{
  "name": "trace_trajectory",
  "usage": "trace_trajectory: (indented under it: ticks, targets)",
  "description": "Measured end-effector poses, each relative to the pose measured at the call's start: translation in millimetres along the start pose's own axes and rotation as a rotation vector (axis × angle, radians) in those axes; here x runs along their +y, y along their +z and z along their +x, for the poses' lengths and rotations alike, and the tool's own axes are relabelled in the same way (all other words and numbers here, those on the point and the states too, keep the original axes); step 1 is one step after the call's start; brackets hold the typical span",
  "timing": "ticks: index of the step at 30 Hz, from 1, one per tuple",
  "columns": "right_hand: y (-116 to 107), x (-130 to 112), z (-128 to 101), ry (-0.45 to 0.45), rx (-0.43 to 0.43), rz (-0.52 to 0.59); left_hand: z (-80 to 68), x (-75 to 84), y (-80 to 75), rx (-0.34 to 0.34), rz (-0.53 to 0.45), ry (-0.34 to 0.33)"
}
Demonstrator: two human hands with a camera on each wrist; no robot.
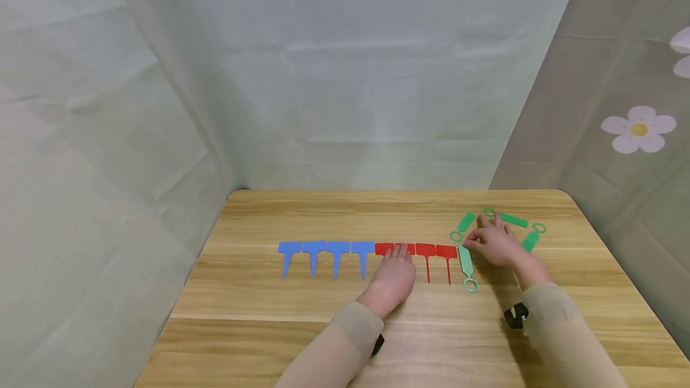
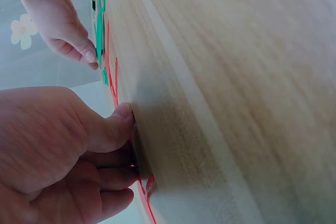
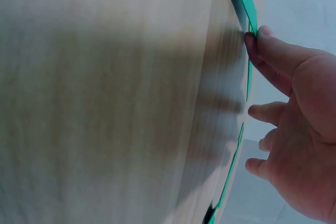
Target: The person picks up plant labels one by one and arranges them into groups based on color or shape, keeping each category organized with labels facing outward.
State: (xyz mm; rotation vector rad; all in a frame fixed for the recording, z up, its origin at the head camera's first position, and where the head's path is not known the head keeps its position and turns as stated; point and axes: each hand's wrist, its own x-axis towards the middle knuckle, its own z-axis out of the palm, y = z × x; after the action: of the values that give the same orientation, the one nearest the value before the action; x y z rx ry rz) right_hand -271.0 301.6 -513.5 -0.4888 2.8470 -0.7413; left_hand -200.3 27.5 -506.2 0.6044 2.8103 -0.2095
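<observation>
Right hand [image 1: 498, 243] spread wide, fingertips pressing the head end of a flat green plastic plant tag with a ring end [image 1: 466, 267], lying on the pale wooden table [image 1: 269, 328] just right of the row of red plastic T-shaped markers [image 1: 436, 254]. Left hand [image 1: 395, 277] flat, fingers straight, resting on two of those red markers. Blue plastic T-shaped markers [image 1: 326, 254] lined up further left; three more green ring tags [image 1: 512, 220] loose beyond the right hand. Likely very light, thin, bendy, smooth, prone to sliding. Probably best slid under fingertip pressure, or pinched at an edge.
</observation>
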Motion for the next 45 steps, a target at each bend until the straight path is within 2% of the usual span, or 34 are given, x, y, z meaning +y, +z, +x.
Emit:
trace_trajectory:
  ticks: [45]
  targets:
    - [3.0,1.3,1.5,0.044,-0.019,-0.021,3.0,-0.8,4.9,0.011,-0.009,-0.002]
